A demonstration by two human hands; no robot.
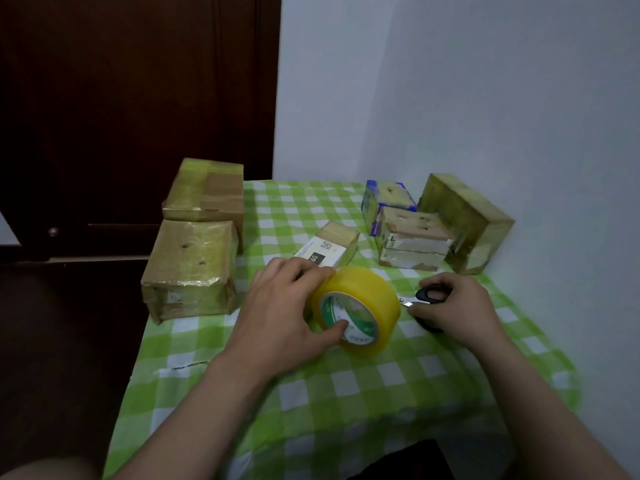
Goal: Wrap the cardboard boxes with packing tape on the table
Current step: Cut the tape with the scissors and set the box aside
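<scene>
A person is working at a bench (346,393) covered in green-and-white checks. The left hand (284,306) is holding the roll of packing tape (360,306), which is standing on edge at the bench's centre. Its grip is closed on the roll, with fingers curling over the top and the thumb pressing at the printed core. At 3 o'clock from the roll, the right hand (453,306) is lying over black-handled scissors (431,294), its grip closed round the handles and the blades pointing toward the roll. A small labelled box (327,247) is lying at 12 o'clock, just beyond the roll. Two tape-wrapped cartons are sitting at the bench's left edge: the near carton (190,271) at 9 o'clock and the far carton (204,192) at 10 o'clock. A stack of small boxes (408,237) is standing at 1 o'clock. At 2 o'clock a wrapped box (464,220) is sitting tilted just beside the wall (485,98).
</scene>
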